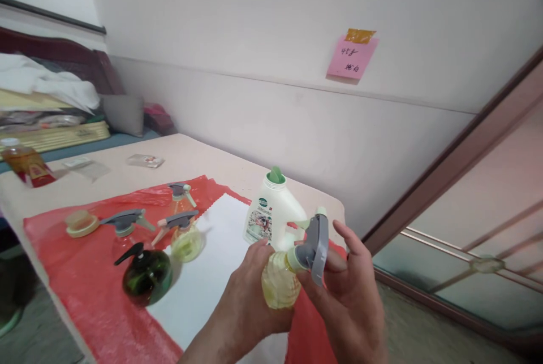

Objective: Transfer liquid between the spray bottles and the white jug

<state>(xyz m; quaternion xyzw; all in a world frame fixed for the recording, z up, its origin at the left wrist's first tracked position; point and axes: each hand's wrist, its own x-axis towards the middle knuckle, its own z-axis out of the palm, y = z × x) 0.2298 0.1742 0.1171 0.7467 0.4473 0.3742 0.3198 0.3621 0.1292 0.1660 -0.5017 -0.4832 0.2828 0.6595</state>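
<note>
A yellowish clear spray bottle with a grey and pale green trigger head is held tilted over the table's front edge. My left hand wraps around its body. The thumb and a finger of my right hand close around the collar below the trigger head, while another finger points up. Just behind stands a white jug with a green opening and a printed label. On the left are a dark green pump bottle, a spray bottle with greenish contents and two more trigger bottles.
Red plastic sheeting and a white sheet cover part of the table. A round tan item, plastic packets and an amber bottle lie or stand leftward. The wall bears a pink note; a framed glass door is at right.
</note>
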